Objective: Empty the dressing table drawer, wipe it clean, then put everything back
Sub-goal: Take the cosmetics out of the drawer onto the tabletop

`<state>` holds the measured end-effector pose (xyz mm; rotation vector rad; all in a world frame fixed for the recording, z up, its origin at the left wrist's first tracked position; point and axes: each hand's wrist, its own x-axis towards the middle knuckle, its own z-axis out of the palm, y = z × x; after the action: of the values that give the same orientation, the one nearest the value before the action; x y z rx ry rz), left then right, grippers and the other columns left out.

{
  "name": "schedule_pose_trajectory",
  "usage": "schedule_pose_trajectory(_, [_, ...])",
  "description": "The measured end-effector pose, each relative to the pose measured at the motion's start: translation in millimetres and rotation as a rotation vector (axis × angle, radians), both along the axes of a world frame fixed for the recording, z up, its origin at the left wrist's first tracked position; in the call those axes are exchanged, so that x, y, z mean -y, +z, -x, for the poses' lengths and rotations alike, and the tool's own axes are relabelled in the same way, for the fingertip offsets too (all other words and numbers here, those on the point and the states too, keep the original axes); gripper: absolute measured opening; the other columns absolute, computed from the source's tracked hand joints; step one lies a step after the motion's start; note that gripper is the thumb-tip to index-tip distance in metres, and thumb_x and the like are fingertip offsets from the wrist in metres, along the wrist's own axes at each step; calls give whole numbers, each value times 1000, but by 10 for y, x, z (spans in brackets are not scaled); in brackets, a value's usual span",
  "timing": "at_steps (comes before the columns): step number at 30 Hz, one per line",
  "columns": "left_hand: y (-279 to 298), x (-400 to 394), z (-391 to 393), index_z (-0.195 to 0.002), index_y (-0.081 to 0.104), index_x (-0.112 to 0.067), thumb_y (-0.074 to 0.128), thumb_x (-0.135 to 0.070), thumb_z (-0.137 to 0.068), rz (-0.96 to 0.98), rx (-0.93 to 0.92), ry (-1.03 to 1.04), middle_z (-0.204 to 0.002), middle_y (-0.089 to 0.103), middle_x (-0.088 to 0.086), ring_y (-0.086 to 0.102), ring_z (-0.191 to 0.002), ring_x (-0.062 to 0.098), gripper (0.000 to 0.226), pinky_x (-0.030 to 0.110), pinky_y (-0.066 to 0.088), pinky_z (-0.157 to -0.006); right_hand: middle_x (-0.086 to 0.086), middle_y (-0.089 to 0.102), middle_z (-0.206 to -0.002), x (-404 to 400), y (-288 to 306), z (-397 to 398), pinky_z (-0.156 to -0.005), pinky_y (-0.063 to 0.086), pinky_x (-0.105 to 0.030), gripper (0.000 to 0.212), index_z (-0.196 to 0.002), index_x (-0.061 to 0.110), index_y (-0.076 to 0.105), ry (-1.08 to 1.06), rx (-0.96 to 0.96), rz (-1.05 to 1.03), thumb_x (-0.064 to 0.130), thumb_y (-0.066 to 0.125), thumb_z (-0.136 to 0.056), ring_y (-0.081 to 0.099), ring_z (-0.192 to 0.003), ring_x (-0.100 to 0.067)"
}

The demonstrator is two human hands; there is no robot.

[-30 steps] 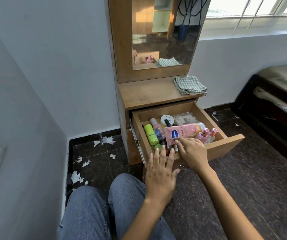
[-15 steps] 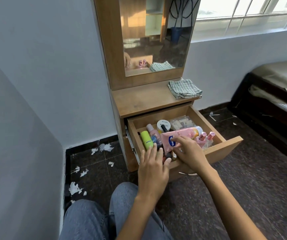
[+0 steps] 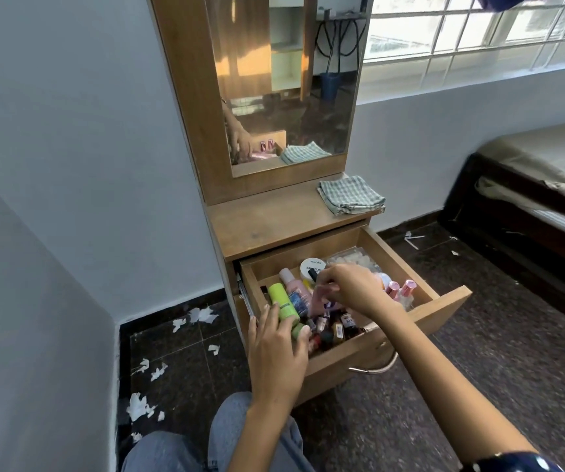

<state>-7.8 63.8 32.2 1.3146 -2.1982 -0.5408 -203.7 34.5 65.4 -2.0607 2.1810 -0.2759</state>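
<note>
The wooden drawer of the dressing table stands pulled open, full of cosmetics. My left hand reaches over its front left corner and grips a lime-green bottle. My right hand is deeper in the drawer, fingers curled round a pink lotion tube that it mostly hides. Around them lie a pink bottle with a white cap, a white jar, a clear plastic box, two pink-capped bottles and several small nail polish bottles.
A folded checked cloth lies on the right of the table top, below the mirror. A bed stands at the right. Torn paper scraps litter the dark floor at the left. My knee in jeans is at the bottom.
My left hand has moved from the drawer's front edge into the drawer and taken hold of the green bottle. My right hand has slid further in along the pink tube.
</note>
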Motion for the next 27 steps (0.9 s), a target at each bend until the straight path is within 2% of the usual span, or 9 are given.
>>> schedule_pose_trajectory(3, [39,71,-5,-135,50,-23,45,-44,-96,-14,-68,4,-151,35,-2,22,-142,10,44,26,-3,-115,11,65,-84,-10,201,-8,-66,50,-25,24,-71,34,66,9,248,216,12,72,-78,62,-79,-11])
schedule_pose_trajectory(5, [99,137,2,-137,48,-22,47,-45,-94,-36,-165,-10,-148,39,-2,27,-140,11,48,32,9,-118,11,65,-77,-41,394,-64,-67,54,-26,37,-68,43,59,28,481,336,12,78,-74,63,-72,-7])
schedule_pose_trajectory(8, [190,257,41,-137,48,-25,53,-50,-89,-88,-336,-4,-142,48,-6,39,-133,10,54,42,33,-111,7,72,-79,-52,631,-181,-68,56,-22,23,-81,28,70,56,791,422,10,81,-72,68,-75,-8])
schedule_pose_trajectory(10, [266,316,56,-135,47,-28,55,-54,-85,-88,-446,21,-133,52,-15,45,-125,3,57,37,41,-105,-2,74,-83,-20,727,-244,-68,57,-23,17,-88,10,74,74,992,426,6,79,-73,71,-78,-13])
schedule_pose_trajectory(12, [339,372,52,-130,50,-31,63,-45,-85,-64,-564,28,-120,58,-23,53,-111,-6,49,27,48,-96,-10,75,-85,30,765,-281,-68,59,-26,20,-92,1,72,79,1147,437,4,78,-73,72,-80,-20])
schedule_pose_trajectory(16, [474,503,12,-111,67,-15,78,-25,-76,-29,-755,76,-99,69,-12,64,-92,0,38,24,53,-80,-21,72,-90,177,768,-363,-72,59,-39,30,-95,1,71,79,1274,525,14,80,-70,70,-83,-29])
schedule_pose_trajectory(19, [565,624,23,-102,67,-15,81,-20,-74,-18,-835,82,-90,70,-9,66,-83,3,32,19,53,-71,-15,72,-93,308,760,-474,-72,58,-33,31,-97,5,69,63,1388,583,14,79,-69,69,-87,-23])
schedule_pose_trajectory(24, [680,973,59,-101,64,-21,79,-26,-76,57,-803,129,-90,69,-12,65,-81,1,30,23,54,-70,-2,74,-99,528,694,-640,-81,57,-28,26,-111,6,67,51,1402,594,3,68,-84,69,-96,-17])
schedule_pose_trajectory(27, [748,1241,60,-103,64,-22,78,-28,-77,118,-766,155,-93,69,-12,64,-86,1,30,26,54,-74,-4,70,-115,714,583,-682,-92,53,-32,40,-130,9,58,40,1326,564,8,62,-91,65,-110,-19])
